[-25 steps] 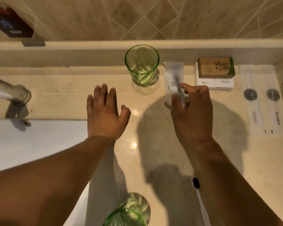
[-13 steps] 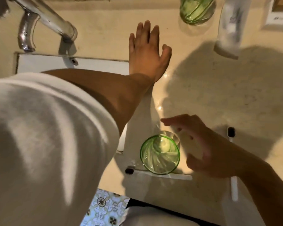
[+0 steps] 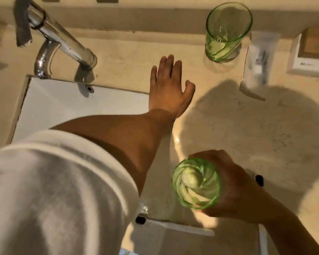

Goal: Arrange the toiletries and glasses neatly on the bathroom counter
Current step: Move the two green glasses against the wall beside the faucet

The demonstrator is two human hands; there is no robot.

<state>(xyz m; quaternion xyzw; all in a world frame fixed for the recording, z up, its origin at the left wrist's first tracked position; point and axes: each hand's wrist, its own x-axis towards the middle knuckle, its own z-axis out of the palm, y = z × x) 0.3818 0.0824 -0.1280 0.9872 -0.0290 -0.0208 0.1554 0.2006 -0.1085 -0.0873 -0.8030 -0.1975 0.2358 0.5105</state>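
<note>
Nearby, gripped green glass [image 3: 196, 184] beside counter edge [image 3: 180, 228]

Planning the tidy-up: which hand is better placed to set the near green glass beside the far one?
Right. The right hand already grips the near green glass; the left hand lies flat on the counter.

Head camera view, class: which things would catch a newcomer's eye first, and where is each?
Most striking is the green glass near the counter's front edge, in the grip of the right hand. A second green glass stands at the back by the wall. The left hand lies flat on the counter beside the sink, below the chrome faucet.
</note>
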